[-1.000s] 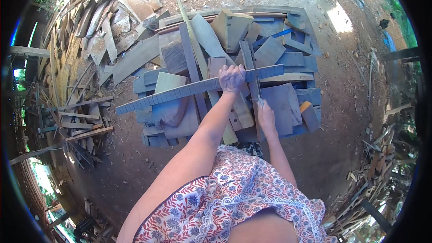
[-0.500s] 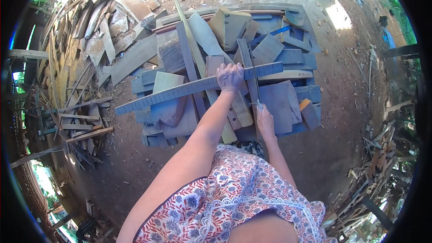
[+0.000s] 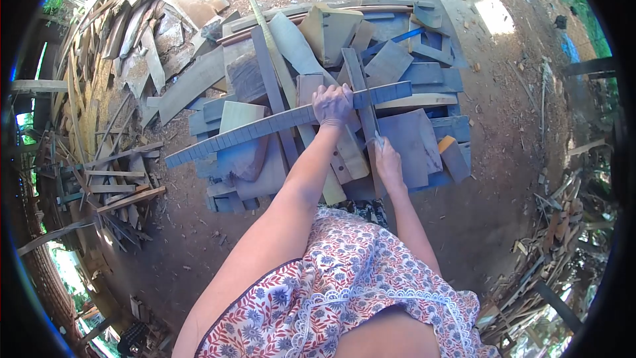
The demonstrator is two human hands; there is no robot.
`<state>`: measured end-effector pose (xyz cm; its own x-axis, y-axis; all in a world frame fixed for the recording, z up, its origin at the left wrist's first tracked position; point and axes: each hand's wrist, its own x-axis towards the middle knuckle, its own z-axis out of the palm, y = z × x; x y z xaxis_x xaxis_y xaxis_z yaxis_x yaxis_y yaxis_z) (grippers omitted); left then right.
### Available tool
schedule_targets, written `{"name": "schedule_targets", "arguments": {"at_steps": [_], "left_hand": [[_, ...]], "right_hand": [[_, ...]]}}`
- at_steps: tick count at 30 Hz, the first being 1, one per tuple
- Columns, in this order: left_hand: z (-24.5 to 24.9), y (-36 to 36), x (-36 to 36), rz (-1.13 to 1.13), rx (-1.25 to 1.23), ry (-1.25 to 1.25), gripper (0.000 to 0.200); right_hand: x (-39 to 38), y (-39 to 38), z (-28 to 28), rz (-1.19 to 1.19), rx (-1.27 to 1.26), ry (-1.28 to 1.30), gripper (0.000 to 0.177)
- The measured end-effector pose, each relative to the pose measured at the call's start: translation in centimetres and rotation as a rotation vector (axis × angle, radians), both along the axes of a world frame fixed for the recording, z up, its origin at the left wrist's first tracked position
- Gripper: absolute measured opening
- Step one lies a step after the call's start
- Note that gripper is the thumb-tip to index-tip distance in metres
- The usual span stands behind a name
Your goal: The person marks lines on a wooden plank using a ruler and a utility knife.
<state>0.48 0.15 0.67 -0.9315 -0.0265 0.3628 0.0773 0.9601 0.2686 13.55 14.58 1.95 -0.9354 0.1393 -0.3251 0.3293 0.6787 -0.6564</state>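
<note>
My left hand (image 3: 332, 104) is closed over a long, slightly curved wooden strip (image 3: 246, 134), pressing it down across the pile. Evenly spaced cross lines run along the strip's edge. My right hand (image 3: 389, 164) is wrapped around the handle of a thin-bladed tool that looks like a handsaw (image 3: 377, 134). Its blade appears nearly edge-on, pointing away from me beside the strip's right part, and its teeth cannot be made out. A narrow plank (image 3: 356, 69) passes under the strip just left of the blade.
Flat wood offcuts (image 3: 402, 139) overlap on a low work surface, with a long pale batten (image 3: 273, 43) among them. Scrap wood (image 3: 132, 46) is heaped at the far left, and more sticks (image 3: 126, 182) lie nearer. Another scrap pile (image 3: 560, 225) lines the right side.
My right hand has pushed the tool slightly forward along the blade's line. My left hand keeps its hold on the strip. The whole view has shifted a little.
</note>
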Motion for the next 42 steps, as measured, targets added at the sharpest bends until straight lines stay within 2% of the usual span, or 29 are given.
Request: {"name": "schedule_targets", "arguments": {"at_steps": [3,9,15,21,27,29,33,39,42], "left_hand": [[0.1,0.1,-0.2,0.005,0.005,0.014,0.037],[-0.1,0.0,-0.5,0.001,0.018,0.012,0.038],[0.2,0.1,-0.2,0.007,0.015,0.005,0.038],[0.1,0.0,-0.6,-0.002,0.008,0.043,0.036],[0.1,0.0,-0.2,-0.003,0.009,0.039,0.036],[0.2,-0.1,-0.3,-0.009,0.009,0.06,0.036],[-0.1,0.0,-0.6,0.0,0.006,0.06,0.036],[0.4,0.1,-0.1,0.005,-0.007,0.02,0.037],[0.3,0.1,-0.3,-0.002,0.0,0.019,0.037]], "right_hand": [[-2.4,-0.1,0.8,0.007,-0.021,0.008,0.028],[1.8,-0.4,0.8,-0.02,-0.026,0.003,0.028],[-1.7,0.2,0.6,0.008,-0.03,0.01,0.028],[2.1,-0.4,0.8,-0.026,-0.029,-0.012,0.03],[-1.2,0.1,1.2,0.0,-0.056,-0.006,0.031],[0.5,-0.1,0.1,0.002,-0.035,0.012,0.031],[2.8,-0.2,1.3,-0.02,-0.036,0.016,0.03],[-0.8,0.5,1.0,0.006,-0.05,-0.011,0.031],[1.7,0.0,0.9,-0.016,-0.038,-0.016,0.031]]}}
